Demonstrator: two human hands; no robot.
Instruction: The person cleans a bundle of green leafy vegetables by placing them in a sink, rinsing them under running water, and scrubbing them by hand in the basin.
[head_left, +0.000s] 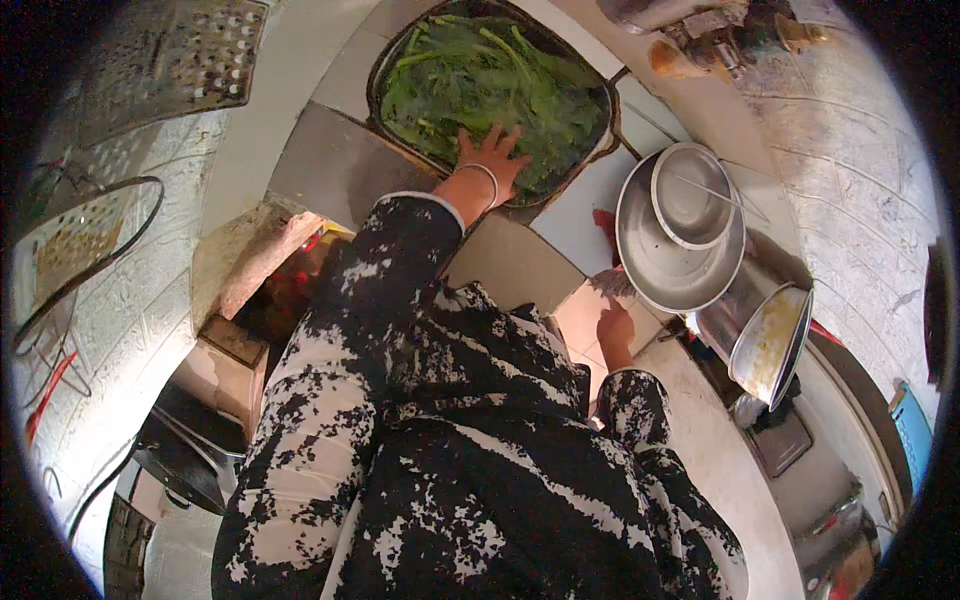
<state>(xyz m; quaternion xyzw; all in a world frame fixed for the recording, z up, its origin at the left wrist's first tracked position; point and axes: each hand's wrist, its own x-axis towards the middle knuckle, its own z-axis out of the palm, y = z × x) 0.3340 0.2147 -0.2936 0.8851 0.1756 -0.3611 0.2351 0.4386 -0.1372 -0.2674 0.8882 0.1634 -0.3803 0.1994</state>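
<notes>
My left hand (491, 166), with a bracelet at its wrist, is spread over the near edge of a heap of leafy green vegetables (491, 90). Its fingers are apart and seem to touch the leaves. The greens fill a large dark wok (373, 97) set into a tiled stove top (502, 255). On the right, my right hand (616, 330) hangs low beside the stove edge. A blurred grey thing (615, 283) is at its fingertips; whether the hand holds it is unclear.
Right of the wok, a small metal bowl (694, 199) sits inside a wider metal basin (660, 281), with thin sticks across it. A stained metal bowl (772, 345) tilts beyond. Left, a stove opening (289, 285) shows a red glow near a black pan (180, 457).
</notes>
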